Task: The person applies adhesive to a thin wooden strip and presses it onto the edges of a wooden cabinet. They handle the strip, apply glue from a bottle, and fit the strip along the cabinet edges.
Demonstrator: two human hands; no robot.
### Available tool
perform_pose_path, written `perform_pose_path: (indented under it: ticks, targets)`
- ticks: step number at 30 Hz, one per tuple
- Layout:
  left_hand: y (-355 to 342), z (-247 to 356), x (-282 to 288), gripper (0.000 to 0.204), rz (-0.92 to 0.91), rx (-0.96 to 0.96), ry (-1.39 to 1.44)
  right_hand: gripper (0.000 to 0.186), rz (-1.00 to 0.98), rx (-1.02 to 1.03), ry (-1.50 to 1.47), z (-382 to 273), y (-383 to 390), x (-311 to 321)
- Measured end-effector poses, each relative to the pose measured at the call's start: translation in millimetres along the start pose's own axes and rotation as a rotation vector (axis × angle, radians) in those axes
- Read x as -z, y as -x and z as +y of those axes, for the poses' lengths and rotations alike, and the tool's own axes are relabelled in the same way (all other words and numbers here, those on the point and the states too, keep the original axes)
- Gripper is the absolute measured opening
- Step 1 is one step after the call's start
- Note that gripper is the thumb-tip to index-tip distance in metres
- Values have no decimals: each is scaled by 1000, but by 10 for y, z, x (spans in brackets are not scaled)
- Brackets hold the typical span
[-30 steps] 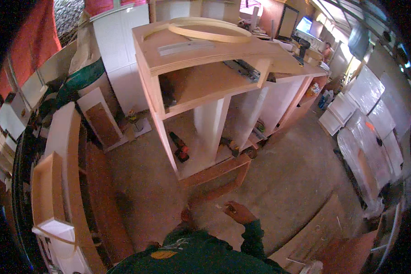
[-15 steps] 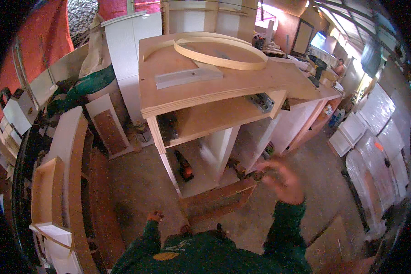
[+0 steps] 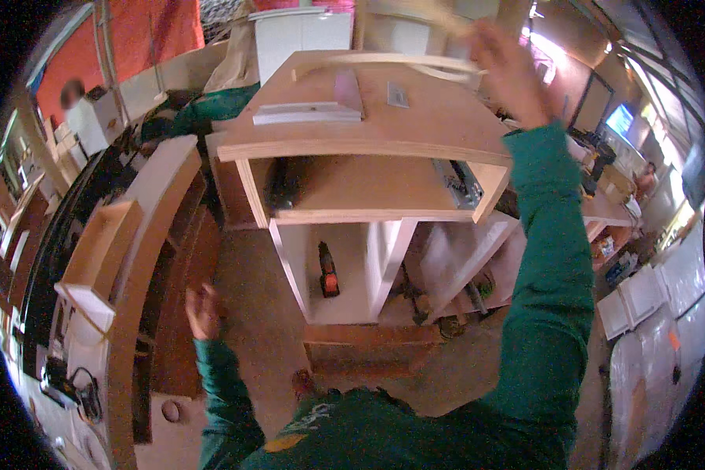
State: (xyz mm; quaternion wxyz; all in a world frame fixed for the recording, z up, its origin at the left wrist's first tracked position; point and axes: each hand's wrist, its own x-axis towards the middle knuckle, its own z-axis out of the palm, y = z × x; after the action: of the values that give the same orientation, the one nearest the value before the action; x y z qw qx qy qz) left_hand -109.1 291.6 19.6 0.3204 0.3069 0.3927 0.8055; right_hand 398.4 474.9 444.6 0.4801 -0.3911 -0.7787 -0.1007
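My right hand point(image 3: 505, 66), blurred, is raised over the right rear of the plywood cabinet top point(image 3: 423, 125), gripping a pale curved wooden strip point(image 3: 439, 19) that is smeared by motion. A second pale strip point(image 3: 392, 59) shows along the top's back, with a whitish board point(image 3: 301, 113) and a small flat plate point(image 3: 397, 94). My left hand point(image 3: 204, 309) hangs low on the left with loosely curled, parted fingers, beside a long cabinet piece. Below the top is an open bay with metal slides point(image 3: 454, 180); a black-and-orange power tool point(image 3: 329, 278) lies in the white compartment.
A long narrow cabinet point(image 3: 153, 188) with a wooden drawer box point(image 3: 102, 243) lines the left. A low wooden frame point(image 3: 368, 352) lies before the main cabinet. Wrapped white panels point(image 3: 650, 298) lean at right. A person point(image 3: 645, 180) is at the far right bench.
My right hand has risen from low by the cabinet to above its top and lifted a curved strip. My left hand has moved up and leftward. The view has turned toward the cabinet's front.
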Motion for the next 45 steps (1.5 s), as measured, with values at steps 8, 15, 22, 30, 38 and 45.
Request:
perform_pose_path:
  ticks: [8,15,22,30,38,45]
  targets:
    - [386,2380,-2085,31,-98,-935,-497,37,511,113,314,-448,1265,2080]
    - [1262,2242,-3588,38,-1006,-1353,-430,31,787,-17,568,-1039,3465,2444]
    - [2404,1275,-4209,49,-1578,-975,173,24,-350,-112,360,-1628,3764,2479]
    - [1966,344,-3170,32,-1847,543,-314,17,-272,-783,-84,-586,4056,2390]
    - [468,904,-2084,17,-1521,6,-919,21,-455,-564,98,584,3526,2261]
    - [-532,1623,-1896,18,-1180,405,-534,33,-372,-455,105,1339,2471,1760]
